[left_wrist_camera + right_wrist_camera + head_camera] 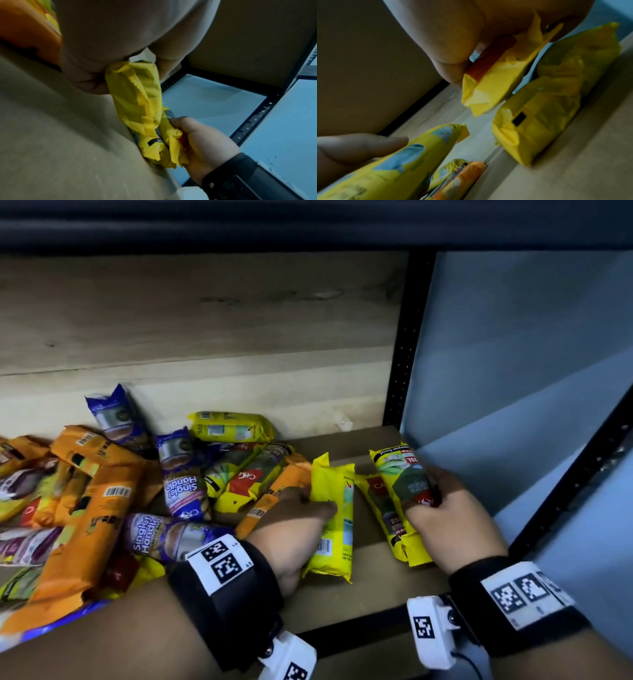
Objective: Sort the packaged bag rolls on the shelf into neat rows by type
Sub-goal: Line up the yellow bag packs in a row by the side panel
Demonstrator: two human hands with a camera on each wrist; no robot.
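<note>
My left hand (310, 513) grips a plain yellow bag-roll pack (337, 494) with a barcode, lying lengthwise on the shelf; its crimped end (135, 94) shows in the left wrist view. My right hand (440, 505) holds a yellow pack printed green and red (399, 477) at the shelf's right end, fingers curled round it (491, 83). A matching yellow pack (376, 505) lies on the board just left of that one (537, 116). The left hand's pack (399, 157) sits apart from these two.
A loose heap of orange packs (92, 508), purple packs (183, 477) and more yellow ones (229, 428) covers the shelf's left half. The wooden shelf board (370, 587) has a black perforated upright (407, 344) at its right end, and beyond it a pale blue wall (513, 371).
</note>
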